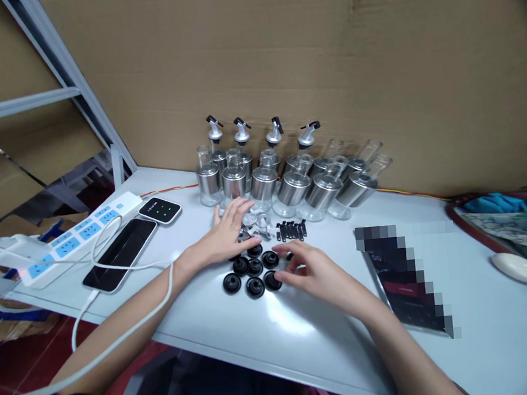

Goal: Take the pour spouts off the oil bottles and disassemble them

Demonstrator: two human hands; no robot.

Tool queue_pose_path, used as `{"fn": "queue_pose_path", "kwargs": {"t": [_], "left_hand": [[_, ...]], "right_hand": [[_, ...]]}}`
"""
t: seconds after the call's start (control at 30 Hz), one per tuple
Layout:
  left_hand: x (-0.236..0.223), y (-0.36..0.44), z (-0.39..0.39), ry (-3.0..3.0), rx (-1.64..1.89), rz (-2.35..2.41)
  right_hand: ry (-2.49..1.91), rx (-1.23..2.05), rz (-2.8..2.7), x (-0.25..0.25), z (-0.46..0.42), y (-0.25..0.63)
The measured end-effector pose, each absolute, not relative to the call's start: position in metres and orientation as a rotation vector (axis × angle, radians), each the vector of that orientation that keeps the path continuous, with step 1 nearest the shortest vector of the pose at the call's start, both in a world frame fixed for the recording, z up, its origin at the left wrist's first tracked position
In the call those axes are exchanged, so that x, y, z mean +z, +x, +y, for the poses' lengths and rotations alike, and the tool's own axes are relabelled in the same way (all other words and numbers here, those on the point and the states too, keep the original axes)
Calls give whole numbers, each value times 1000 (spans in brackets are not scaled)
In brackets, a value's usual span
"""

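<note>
My left hand [231, 229] reaches over the table with its fingers spread, beside a small pile of silvery and clear parts [262, 223] that it partly covers. My right hand [312, 270] is curved, thumb and fingers apart, at the right side of a cluster of black round stopper pieces [255, 287]. Its thumb tip is close to one black piece [272, 280]; whether they touch I cannot tell. Between the hands and the bottles lies a row of small black levers [291, 230]. Behind stand several glass bottles with metal sleeves [294, 186], some topped with silver pourers [274, 136].
On the left are a white power strip [86, 234], a phone [121, 255], a small black device [160, 210] and a white cable [162, 303] crossing above my left forearm. A partly blurred phone [393, 278] and a white oval object [519, 267] lie right. Cardboard [252, 52] stands behind.
</note>
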State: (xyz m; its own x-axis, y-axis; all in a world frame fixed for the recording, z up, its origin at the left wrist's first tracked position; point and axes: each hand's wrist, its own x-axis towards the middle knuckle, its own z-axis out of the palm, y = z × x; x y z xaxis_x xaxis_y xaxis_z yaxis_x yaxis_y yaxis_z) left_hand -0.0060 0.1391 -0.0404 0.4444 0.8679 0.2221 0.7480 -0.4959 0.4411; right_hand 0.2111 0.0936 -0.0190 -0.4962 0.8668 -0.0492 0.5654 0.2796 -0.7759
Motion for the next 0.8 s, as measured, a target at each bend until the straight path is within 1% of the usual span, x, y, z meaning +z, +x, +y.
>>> {"fn": "queue_pose_path", "kwargs": {"t": [0.1,0.23,0.5,0.7,0.73,0.8], "left_hand": [[-39,-4,139,2392,580,1324],[-38,-3,140,2400,570,1304],[-35,-6,141,2611,484,1279],[-32,-5,139,2614,492,1307],[-32,-5,139,2612,489,1295],[-32,-4,137,2591,480,1273]], "right_hand": [[-1254,1122,-2196,-21,95,211],[-1254,1107,-2200,-21,94,208],[-1223,954,-2032,-4,93,211],[-1258,765,-1743,-5,103,221],[-1287,792,-1717,-8,106,221],[-1318,946,-1703,-16,110,221]]}}
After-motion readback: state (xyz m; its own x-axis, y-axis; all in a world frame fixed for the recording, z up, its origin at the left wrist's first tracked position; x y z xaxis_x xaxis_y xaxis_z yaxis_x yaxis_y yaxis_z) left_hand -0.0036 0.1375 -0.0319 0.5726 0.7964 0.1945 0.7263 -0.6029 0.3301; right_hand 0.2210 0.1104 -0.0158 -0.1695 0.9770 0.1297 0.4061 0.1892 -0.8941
